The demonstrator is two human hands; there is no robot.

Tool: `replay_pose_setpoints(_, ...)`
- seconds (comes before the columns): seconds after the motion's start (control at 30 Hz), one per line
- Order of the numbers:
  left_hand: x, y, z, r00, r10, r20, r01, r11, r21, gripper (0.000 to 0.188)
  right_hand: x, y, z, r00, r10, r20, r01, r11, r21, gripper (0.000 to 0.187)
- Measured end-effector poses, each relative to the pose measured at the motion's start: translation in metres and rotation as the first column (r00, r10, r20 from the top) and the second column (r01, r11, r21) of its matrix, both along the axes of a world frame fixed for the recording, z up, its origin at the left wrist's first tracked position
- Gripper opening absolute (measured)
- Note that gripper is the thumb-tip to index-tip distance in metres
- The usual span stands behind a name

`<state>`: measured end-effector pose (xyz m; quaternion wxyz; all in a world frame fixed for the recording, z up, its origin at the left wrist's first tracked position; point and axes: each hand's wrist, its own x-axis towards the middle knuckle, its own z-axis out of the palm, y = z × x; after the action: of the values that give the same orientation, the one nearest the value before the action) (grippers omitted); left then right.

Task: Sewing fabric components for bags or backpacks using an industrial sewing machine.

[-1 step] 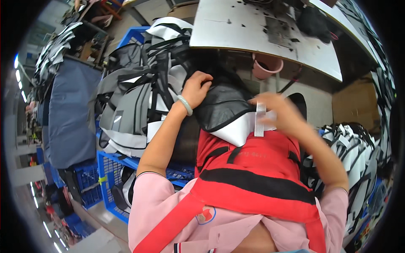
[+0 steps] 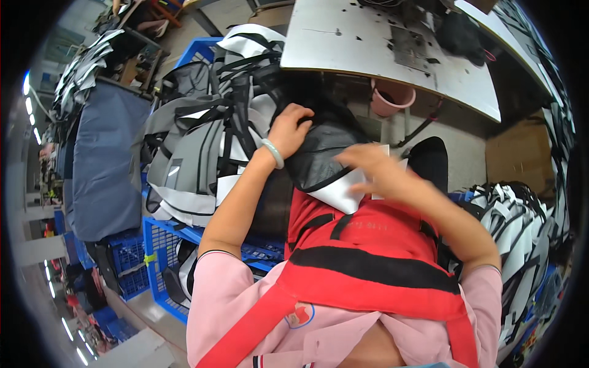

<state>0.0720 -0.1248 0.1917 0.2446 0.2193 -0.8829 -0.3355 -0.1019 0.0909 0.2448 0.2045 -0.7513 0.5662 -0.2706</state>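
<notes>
While the left hand [image 2: 291, 130] bends over the upper left of the black-and-white bag [image 2: 325, 150], its fingers are curled, their grip hidden. Over the bag's right side, the blurred right hand [image 2: 383, 173] reaches inward, fingers spread and loose. Below the bag, which overlaps the red apron [image 2: 368, 294], faint lettering [image 2: 366, 227] marks the cloth. Left of the bag, a blue crate [image 2: 149, 239] contains grey and white pieces [image 2: 179, 276]; beyond the bag, a pink bucket [image 2: 385, 109] has shadowed contents.

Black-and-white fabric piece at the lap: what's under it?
The white corner of the black-and-white fabric piece overlaps the red apron, which shows just below it. Whatever lies beneath the piece's black middle is covered and can't be seen.
</notes>
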Motion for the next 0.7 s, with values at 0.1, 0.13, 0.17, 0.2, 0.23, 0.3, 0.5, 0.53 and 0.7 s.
replay_pose_setpoints(0.1,-0.023,0.004,0.005,0.996,-0.023,0.083,0.023,1.0,0.0,0.027,0.087,-0.039,-0.033,0.978,0.177,-0.109,-0.171,0.983,0.06,0.051)
replay_pose_setpoints(0.13,-0.036,0.004,0.008,0.995,-0.054,0.09,0.05,0.998,0.048,0.027,0.101,-0.043,-0.041,0.957,0.244,-0.159,-0.224,0.965,0.134,0.044)
replay_pose_setpoints(0.17,-0.05,0.001,0.006,0.993,-0.069,0.099,0.069,0.998,0.007,0.028,0.108,-0.046,-0.043,0.926,0.315,-0.21,-0.272,0.939,0.208,0.039)
replay_pose_setpoints(0.2,-0.065,0.0,0.006,0.986,-0.055,0.155,0.055,0.998,0.005,0.029,0.104,-0.047,-0.041,0.922,0.324,-0.211,-0.283,0.937,0.202,0.039)
replay_pose_setpoints(0.23,-0.076,-0.002,0.006,0.965,-0.007,0.261,0.033,0.995,-0.095,0.028,0.093,-0.047,-0.035,0.926,0.335,-0.175,-0.305,0.935,0.179,0.035)
replay_pose_setpoints(0.3,-0.091,-0.015,0.008,0.853,0.1,0.513,0.043,0.965,-0.259,0.029,0.06,-0.042,-0.01,0.946,0.304,-0.113,-0.28,0.941,0.188,0.032)
replay_pose_setpoints(0.5,0.006,-0.095,-0.002,0.794,0.399,0.459,-0.035,0.783,-0.621,0.044,-0.077,0.043,0.09,0.898,-0.366,0.246,0.287,0.908,0.304,0.027)
replay_pose_setpoints(0.53,0.032,-0.105,-0.007,0.804,0.399,0.44,-0.045,0.779,-0.625,0.043,-0.095,0.068,0.096,0.869,-0.434,0.238,0.36,0.884,0.299,0.027)
replay_pose_setpoints(0.7,0.041,-0.096,-0.015,0.854,0.305,0.421,0.016,0.794,-0.607,0.034,-0.105,0.134,0.089,0.804,-0.511,0.303,0.393,0.84,0.375,0.026)
